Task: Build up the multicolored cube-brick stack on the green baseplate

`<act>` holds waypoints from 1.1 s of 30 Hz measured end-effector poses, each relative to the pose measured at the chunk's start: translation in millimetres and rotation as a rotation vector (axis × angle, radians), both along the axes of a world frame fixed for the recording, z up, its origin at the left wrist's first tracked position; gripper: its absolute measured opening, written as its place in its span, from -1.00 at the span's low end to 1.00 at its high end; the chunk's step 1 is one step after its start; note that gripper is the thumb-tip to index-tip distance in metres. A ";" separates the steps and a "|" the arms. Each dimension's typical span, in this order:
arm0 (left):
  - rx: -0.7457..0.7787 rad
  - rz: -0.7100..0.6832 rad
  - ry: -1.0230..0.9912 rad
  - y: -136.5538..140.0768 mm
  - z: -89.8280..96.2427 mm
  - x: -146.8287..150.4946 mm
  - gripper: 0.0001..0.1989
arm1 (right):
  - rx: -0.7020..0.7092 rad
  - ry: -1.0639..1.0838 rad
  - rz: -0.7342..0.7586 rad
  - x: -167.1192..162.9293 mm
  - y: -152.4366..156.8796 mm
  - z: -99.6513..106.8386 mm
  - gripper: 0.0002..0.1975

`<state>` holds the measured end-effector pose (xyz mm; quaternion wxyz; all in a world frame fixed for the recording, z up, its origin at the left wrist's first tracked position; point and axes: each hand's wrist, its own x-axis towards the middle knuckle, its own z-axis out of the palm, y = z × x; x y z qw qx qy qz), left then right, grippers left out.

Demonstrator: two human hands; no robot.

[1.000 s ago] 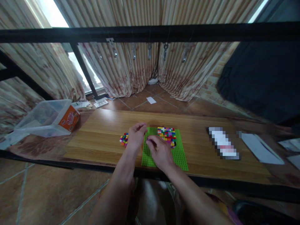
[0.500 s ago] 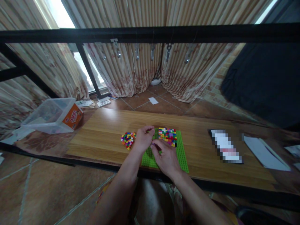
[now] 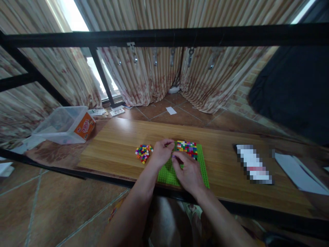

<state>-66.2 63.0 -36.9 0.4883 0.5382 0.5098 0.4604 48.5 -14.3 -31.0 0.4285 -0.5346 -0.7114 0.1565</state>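
Observation:
A green studded baseplate (image 3: 168, 175) lies on the wooden table in front of me. Its upper part carries a tight block of small multicoloured toy bricks (image 3: 187, 147). My right hand (image 3: 189, 171) is over the plate with thumb and forefinger pinched, and a small purple brick (image 3: 173, 156) just shows at the tips. My left hand (image 3: 162, 152) hovers at the plate's left side, fingers curled together; what they hold, if anything, is hidden. Left of that hand is a loose pile of small coloured bricks (image 3: 143, 153).
A clear plastic box (image 3: 61, 128) with an orange label stands at the table's left end. To the right lie a phone-like object (image 3: 253, 164), blurred out, and white papers (image 3: 299, 173). A black metal bar (image 3: 154, 38) with hanging hooks crosses ahead.
The whole view has shifted, so the scene sits slightly further right. Both hands keep nearly the same pose over the plate, with the right fingertips still pinched.

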 end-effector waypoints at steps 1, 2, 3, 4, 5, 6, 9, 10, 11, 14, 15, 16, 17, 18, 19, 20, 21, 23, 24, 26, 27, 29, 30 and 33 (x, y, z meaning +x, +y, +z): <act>0.008 -0.005 0.006 0.0 0.2 0.0 -0.85 | 0.010 0.006 -0.019 4.3 1.1 0.4 -0.80; 0.010 -0.011 0.012 -0.1 0.0 -0.2 -0.85 | 0.017 0.012 -0.042 9.5 2.4 0.5 -0.79; 0.007 -0.016 0.016 -0.1 -0.5 -0.4 -0.84 | 0.024 0.018 -0.069 15.3 3.7 0.4 -0.78; 0.003 -0.024 0.019 -0.1 -1.3 -0.8 -0.84 | 0.028 0.027 -0.100 21.6 5.0 0.0 -0.77; 0.001 -0.029 0.022 -0.1 -2.1 -1.4 -0.84 | 0.026 0.042 -0.133 28.0 6.2 -0.6 -0.75; 0.001 -0.034 0.028 -0.2 -2.9 -2.0 -0.85 | 0.025 0.059 -0.163 34.3 7.4 -1.3 -0.74; 0.003 -0.070 0.054 -1.3 -4.1 -4.0 -0.86 | -0.014 0.102 -0.228 49.4 9.5 -3.9 -0.69; 0.004 -0.086 0.062 -1.8 -4.2 -4.6 -0.85 | -0.028 0.109 -0.240 52.4 9.7 -4.6 -0.69; 0.006 -0.102 0.070 -2.3 -4.1 -5.0 -0.84 | -0.037 0.113 -0.240 54.4 9.6 -5.1 -0.68; 0.014 -0.131 0.099 -3.1 -3.9 -5.4 -0.83 | -0.037 0.105 -0.174 54.0 8.5 -5.9 -0.70; 0.012 -0.141 0.111 -3.2 -3.7 -5.4 -0.83 | -0.028 0.095 -0.141 52.4 8.2 -6.2 -0.71; 0.009 -0.152 0.123 -3.2 -3.4 -5.4 -0.83 | -0.017 0.079 -0.116 50.6 8.0 -6.6 -0.73; 0.007 -0.164 0.136 -3.3 -2.8 -5.5 -0.83 | -0.004 0.058 -0.103 48.7 8.1 -7.3 -0.74; 0.004 -0.176 0.151 -3.4 -2.0 -5.6 -0.82 | 0.008 0.032 -0.099 46.9 8.4 -8.2 -0.76; 0.003 -0.187 0.168 -3.7 -0.9 -5.9 -0.81 | 0.017 0.003 -0.098 45.3 8.9 -9.5 -0.77; 0.001 -0.194 0.187 -4.1 0.3 -6.2 -0.81 | 0.026 -0.027 -0.097 44.1 9.7 -11.0 -0.78; -0.001 -0.196 0.203 -4.6 1.7 -6.6 -0.81 | 0.036 -0.056 -0.095 43.2 10.5 -12.6 -0.80; -0.013 -0.205 0.226 -5.8 4.3 -7.4 -0.81 | 0.054 -0.103 -0.090 42.1 12.5 -15.7 -0.82; -0.018 -0.215 0.232 -6.5 5.4 -7.9 -0.81 | 0.062 -0.118 -0.092 41.7 13.6 -16.9 -0.82; -0.024 -0.241 0.232 -7.9 6.9 -9.1 -0.82 | 0.074 -0.137 -0.104 40.6 15.4 -18.4 -0.83; -0.023 -0.257 0.232 -8.5 7.2 -9.8 -0.82 | 0.078 -0.141 -0.110 40.0 16.3 -18.6 -0.83; -0.023 -0.293 0.235 -9.4 7.3 -11.5 -0.84 | 0.082 -0.142 -0.126 38.4 17.6 -18.4 -0.83; -0.027 -0.309 0.238 -9.7 7.0 -12.3 -0.84 | 0.083 -0.140 -0.136 37.7 18.1 -18.1 -0.83; -0.034 -0.339 0.240 -9.4 4.9 -14.3 -0.85 | 0.088 -0.139 -0.171 36.3 19.0 -17.7 -0.82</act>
